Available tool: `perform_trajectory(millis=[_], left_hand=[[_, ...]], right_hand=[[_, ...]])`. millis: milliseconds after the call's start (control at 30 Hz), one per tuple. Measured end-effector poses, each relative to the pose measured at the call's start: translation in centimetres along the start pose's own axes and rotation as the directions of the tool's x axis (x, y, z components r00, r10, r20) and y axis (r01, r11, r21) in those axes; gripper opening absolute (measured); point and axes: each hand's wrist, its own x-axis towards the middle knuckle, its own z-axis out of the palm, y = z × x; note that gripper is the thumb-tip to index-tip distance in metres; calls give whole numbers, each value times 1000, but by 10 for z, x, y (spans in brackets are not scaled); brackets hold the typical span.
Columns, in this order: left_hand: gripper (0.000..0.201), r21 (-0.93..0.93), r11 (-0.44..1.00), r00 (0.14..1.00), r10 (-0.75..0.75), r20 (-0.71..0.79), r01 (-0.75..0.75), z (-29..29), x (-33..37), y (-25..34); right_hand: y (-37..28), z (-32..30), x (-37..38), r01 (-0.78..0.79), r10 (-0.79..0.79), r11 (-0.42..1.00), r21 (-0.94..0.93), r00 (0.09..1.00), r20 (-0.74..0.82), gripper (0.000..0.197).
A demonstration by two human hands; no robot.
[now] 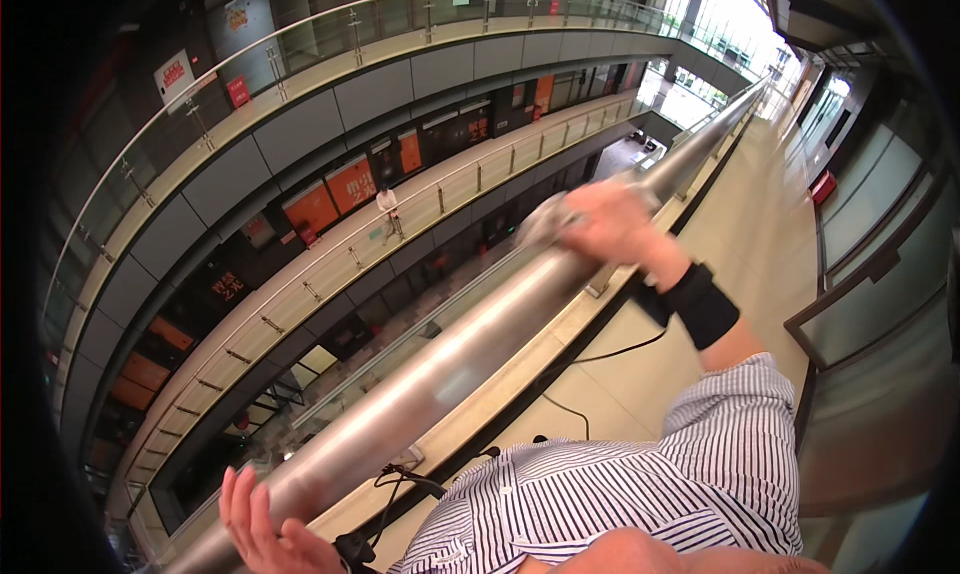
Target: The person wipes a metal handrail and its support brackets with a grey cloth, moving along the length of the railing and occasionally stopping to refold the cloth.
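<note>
A thick brushed-metal handrail (pixel 440 359) runs slantwise from the lower left to the far upper right. On top of it my right hand (pixel 612 222) presses a bunched, pale grey cloth (pixel 545 222), both a little smeared by motion. A black band (pixel 702 304) wraps that wrist. My left hand (pixel 268 532) is at the rail's near end, lower left, fingers apart and holding nothing. Whether its palm touches the metal I cannot tell.
Beyond the rail lies a deep atrium with curved glass balustrades (pixel 428 24) and a person (pixel 388 209) on a walkway opposite. Pale floor (pixel 740 234) stretches along the right, beside glass doors (pixel 875 199). Black cables (pixel 570 409) hang near my body.
</note>
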Motion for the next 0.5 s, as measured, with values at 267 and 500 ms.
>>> perform_trajectory(millis=[267,500], left_hand=[[32,-37,999,995,8,101,-4,60,27,68],[32,45,981,939,-196,282,191,94,44,90]], right_hand=[[93,9,-40,-96,91,979,-181,995,-38,28],[-60,12,-24,111,69,935,338,876,-478,31]])
